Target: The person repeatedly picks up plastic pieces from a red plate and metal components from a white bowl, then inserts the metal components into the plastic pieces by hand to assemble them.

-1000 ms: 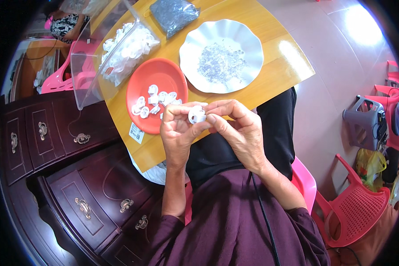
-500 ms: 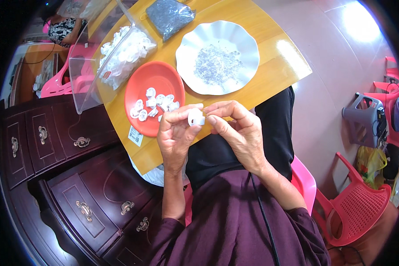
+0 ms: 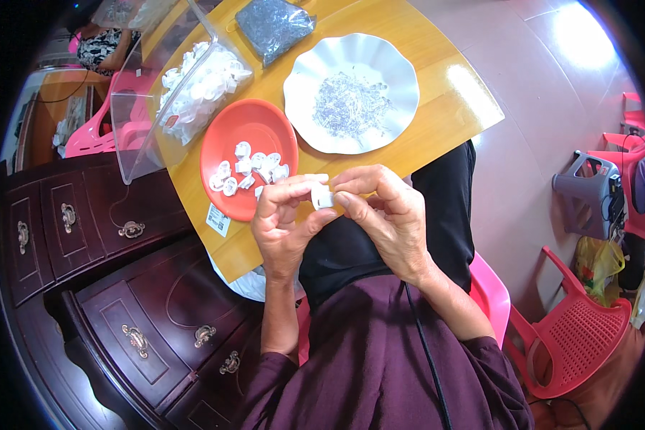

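Observation:
A small white plastic part (image 3: 322, 197) is pinched between the thumb and fingers of my left hand (image 3: 285, 218), above my lap at the table's near edge. My right hand (image 3: 385, 215) meets it from the right, thumb and forefinger pressed together at its side; whatever they pinch is too small to make out. Just beyond my left hand, an orange-red plate (image 3: 226, 136) holds several similar white parts (image 3: 244, 166). Past my right hand stands a white scalloped dish (image 3: 297, 89) with a heap of tiny thin metal-looking pieces (image 3: 352, 106).
A clear plastic bin (image 3: 127, 161) full of white parts leans at the table's left. Behind the dish lies a bag of dark pieces (image 3: 274, 27). Dark wooden drawers (image 3: 143, 322) stand at left; a pink chair (image 3: 580, 333) and a grey stool (image 3: 588, 188) are at right.
The white part has turned between my fingers and shifted slightly right. My right fingertips have closed in against its side. The plates have hardly moved.

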A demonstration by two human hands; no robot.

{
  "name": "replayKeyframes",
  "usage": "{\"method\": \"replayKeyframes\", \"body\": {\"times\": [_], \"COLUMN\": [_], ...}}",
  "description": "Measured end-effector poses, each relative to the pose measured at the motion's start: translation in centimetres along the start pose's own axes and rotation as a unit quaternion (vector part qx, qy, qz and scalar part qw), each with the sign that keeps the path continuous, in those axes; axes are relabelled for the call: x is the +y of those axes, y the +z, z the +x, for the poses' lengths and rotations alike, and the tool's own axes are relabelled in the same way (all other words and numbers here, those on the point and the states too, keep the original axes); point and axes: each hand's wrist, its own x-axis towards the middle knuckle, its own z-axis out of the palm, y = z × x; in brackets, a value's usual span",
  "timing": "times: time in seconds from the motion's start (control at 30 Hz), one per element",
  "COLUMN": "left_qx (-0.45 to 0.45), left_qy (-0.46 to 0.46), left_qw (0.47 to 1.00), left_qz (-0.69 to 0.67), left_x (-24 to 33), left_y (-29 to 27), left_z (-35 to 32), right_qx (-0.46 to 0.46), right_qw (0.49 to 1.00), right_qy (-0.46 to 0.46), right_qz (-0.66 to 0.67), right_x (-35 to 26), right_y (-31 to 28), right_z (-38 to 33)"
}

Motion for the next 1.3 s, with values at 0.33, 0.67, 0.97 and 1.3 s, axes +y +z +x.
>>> {"method": "replayKeyframes", "body": {"times": [0.33, 0.67, 0.97, 1.3], "left_qx": [-0.013, -0.033, -0.059, -0.034], "left_qy": [0.042, 0.068, 0.063, 0.168], "left_qw": [0.993, 0.975, 0.965, 0.903], "left_qz": [0.110, 0.209, 0.249, 0.394], "left_x": [0.7, 1.4, 1.1, 3.0], "left_y": [0.7, 0.6, 0.5, -2.2], "left_z": [0.2, 0.7, 1.3, 7.1], "right_qx": [-0.009, -0.050, -0.061, -0.053], "right_qw": [0.950, 0.923, 0.935, 0.983], "right_qy": [0.211, 0.258, 0.250, 0.177], "right_qz": [0.231, 0.281, 0.243, 0.018], "right_x": [-0.4, -0.5, 0.0, -1.2], "right_y": [-0.9, -1.9, -1.9, -2.0], "right_z": [0.2, 0.5, 0.8, 4.8]}}
